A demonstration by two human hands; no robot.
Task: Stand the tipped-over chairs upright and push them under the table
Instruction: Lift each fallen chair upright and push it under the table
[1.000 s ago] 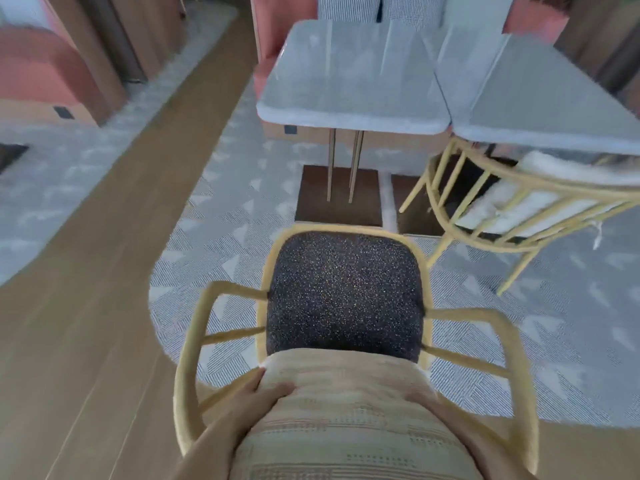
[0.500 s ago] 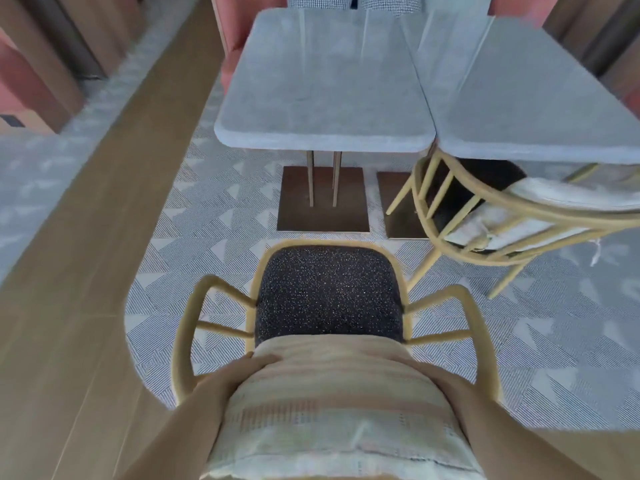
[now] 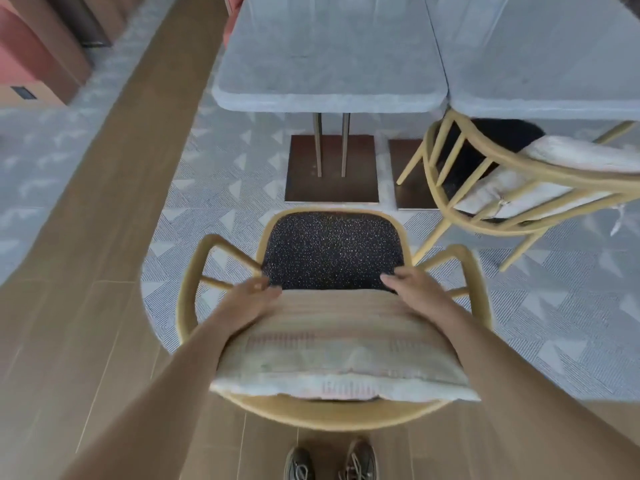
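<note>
A yellow armchair (image 3: pixel 194 268) with a dark speckled seat (image 3: pixel 332 251) stands upright in front of me, facing the grey table (image 3: pixel 329 64). A striped cushion (image 3: pixel 339 348) lies over its backrest. My left hand (image 3: pixel 252 296) and my right hand (image 3: pixel 412 289) rest on the cushion's front corners, fingers pressed onto it. A second yellow chair (image 3: pixel 485 188) with a pale cushion (image 3: pixel 571 157) lies tilted at the right, its top partly under the second grey table (image 3: pixel 554 64).
Brown square table bases (image 3: pixel 332 188) stand on the patterned grey rug (image 3: pixel 225 188). A wood floor strip (image 3: pixel 104 168) runs along the left. My shoes (image 3: pixel 329 462) show at the bottom. Pink upholstered furniture (image 3: pixel 27 64) sits far left.
The upright chair has come closer to the table. Both hands slid forward from the cushion's sides onto its front corners.
</note>
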